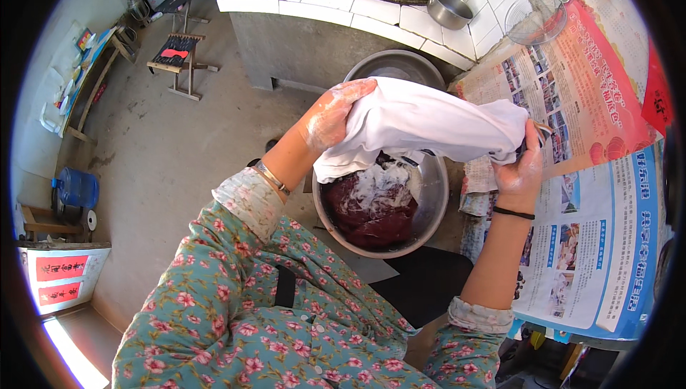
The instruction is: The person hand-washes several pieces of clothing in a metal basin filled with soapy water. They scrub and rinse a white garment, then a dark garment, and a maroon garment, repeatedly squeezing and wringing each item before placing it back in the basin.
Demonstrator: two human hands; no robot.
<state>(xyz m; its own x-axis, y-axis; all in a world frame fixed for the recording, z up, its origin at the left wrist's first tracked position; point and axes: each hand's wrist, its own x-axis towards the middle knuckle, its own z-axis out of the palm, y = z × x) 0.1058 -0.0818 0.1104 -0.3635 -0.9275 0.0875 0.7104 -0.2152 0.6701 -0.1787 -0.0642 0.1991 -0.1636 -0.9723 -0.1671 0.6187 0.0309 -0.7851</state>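
A white cloth garment (423, 113) is stretched between my two hands above a metal basin (440, 196). My left hand (337, 113), streaked with suds, grips its left end. At the other end, my right hand (519, 161) clutches a bunched part with dark and striped trim; some fingers are hidden behind the fabric. Inside the basin lies dark red wet cloth (370, 212) with white foam on top. The garment's lower left edge hangs over the basin's rim.
Behind the basin stands a second metal basin (396, 64), against a white-tiled counter (375, 11). A saucepan (450, 9) sits near the counter's edge. Printed posters (584, 217) cover the wall at right. A folding stool (179, 54) stands on the concrete floor at upper left.
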